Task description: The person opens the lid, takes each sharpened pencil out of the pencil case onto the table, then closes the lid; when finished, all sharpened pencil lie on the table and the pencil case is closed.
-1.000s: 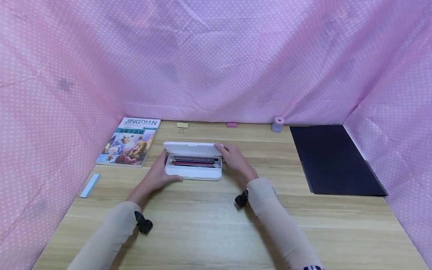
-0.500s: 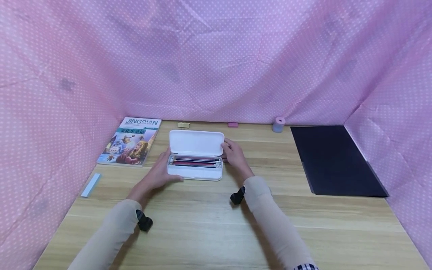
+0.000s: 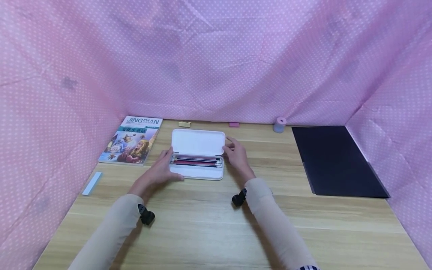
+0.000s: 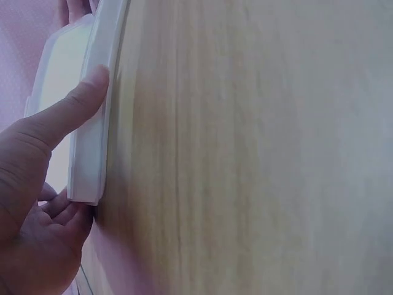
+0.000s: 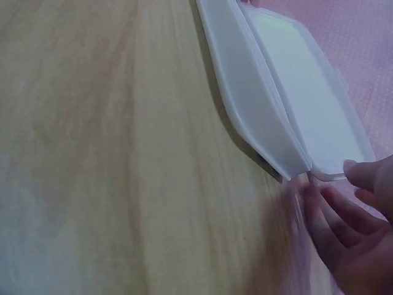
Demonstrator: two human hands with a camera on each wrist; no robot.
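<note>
The left hand (image 3: 160,171) grips the left end of a white pencil case (image 3: 199,172), thumb bent over its front wall, the other fingers curled at the end wall. The case lies on the wooden table (image 3: 202,232), between the fingers of both hands, with several pencils (image 3: 195,162) lengthwise inside. Its lid (image 3: 198,142) stands raised; the right hand (image 3: 237,155) has its thumb tip on the lid's right edge, fingers bent beside it, though whether they pinch its back I cannot tell.

That lid stands in the way between the pencils and a yellow binder clip (image 3: 184,124) beyond the left fingers. A pink block (image 3: 234,124) sits straight beyond the right fingers; a lilac-and-blue cylinder (image 3: 279,125) is farther right of them, then a black folder (image 3: 339,161), well apart. Left of the left fingers lie a magazine (image 3: 129,142), slightly beyond, and a pale blue strip (image 3: 92,183), nearer the person. Pink dotted cloth (image 3: 216,63) walls off the space behind.
</note>
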